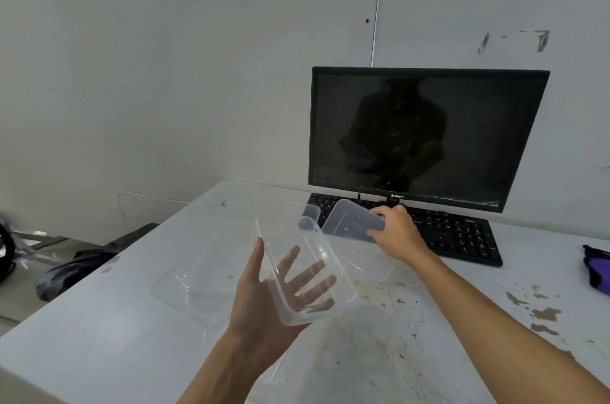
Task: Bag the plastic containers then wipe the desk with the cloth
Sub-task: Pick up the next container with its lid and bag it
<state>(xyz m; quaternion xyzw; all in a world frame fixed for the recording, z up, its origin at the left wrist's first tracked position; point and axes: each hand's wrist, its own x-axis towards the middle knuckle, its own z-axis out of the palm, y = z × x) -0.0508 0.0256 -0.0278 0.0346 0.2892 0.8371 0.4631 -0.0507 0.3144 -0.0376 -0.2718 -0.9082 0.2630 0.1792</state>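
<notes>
While the left hand (260,301) is pinching a tilted clear container (346,291) above the desk (99,337) and the right hand (399,233) is gripping a lid (350,220) by the keyboard (462,232), either slick piece is probably risking slipping free.

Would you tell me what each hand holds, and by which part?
Left hand holds a clear plastic container by one side, thumb at the rim; right hand grips a clear lid by its edge.

Scuffed grey desk (429,337) bears monitor (425,136), keyboard (462,232), clear containers (191,284), purple cloth (597,268)
</notes>
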